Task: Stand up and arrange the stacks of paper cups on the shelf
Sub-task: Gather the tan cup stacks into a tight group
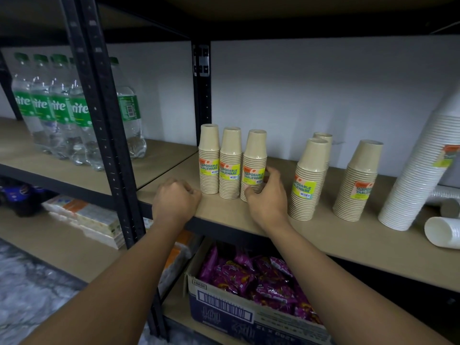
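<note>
Bottom centre, nearest us: open cardboard box of purple snack packets (251, 277) on the lower shelf. Above it our two bare forearms reach up to the tan wooden shelf board (323, 235) mid frame. Our left hand (175, 199) is curled into a loose fist, holding nothing, resting at the board's front edge just left of the cup stacks. Our right hand (267, 192) is wrapped around the lower part of the third beige paper cup stack with a yellow-green label (254, 163), fingers (270, 174) on its right side, thumb at its base. That stack stands upright, touching the second beige stack (231, 161), which touches the first beige stack (209, 158); all three in a row, centre frame. Right of our hand, apart: two wider beige stacks (310, 178), one behind the other, then another wide beige stack (357, 180). Far right: tall white cup stack (418, 170) leaning, and a white cup stack lying down (440, 231). Upper left, on the neighbouring shelf: clear green-labelled soda bottles (59, 108).
</note>
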